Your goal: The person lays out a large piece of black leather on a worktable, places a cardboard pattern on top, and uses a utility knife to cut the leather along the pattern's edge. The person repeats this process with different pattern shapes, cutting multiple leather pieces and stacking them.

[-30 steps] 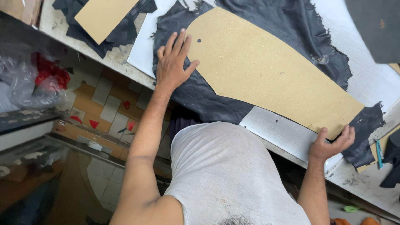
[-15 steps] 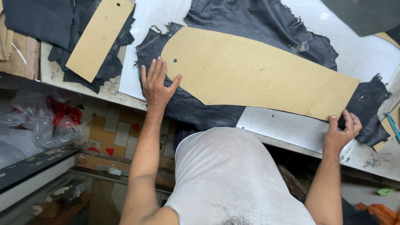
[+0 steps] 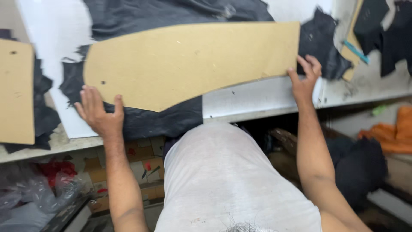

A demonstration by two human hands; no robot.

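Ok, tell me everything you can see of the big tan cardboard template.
The cardboard template is a long, flat, tan board, matte and fibrous, with a straight wide right end, a narrower rounded left end and a small hole near that end. It lies flat on black leather spread over the white worktable. The left hand rests at its lower left corner on the leather, and the right hand touches its lower right corner.

A pale, scuffed worktop (image 3: pixel 266 101) is running across the scene, its front edge lying just below the fingers on both sides. Under that edge, down from the left fingers, a tiled floor (image 3: pixel 96 172) in tan and red is showing beside crumpled clear plastic (image 3: pixel 25 189). Out past the right fingers, orange cloth (image 3: pixel 397 131) is lying in dim shadow.
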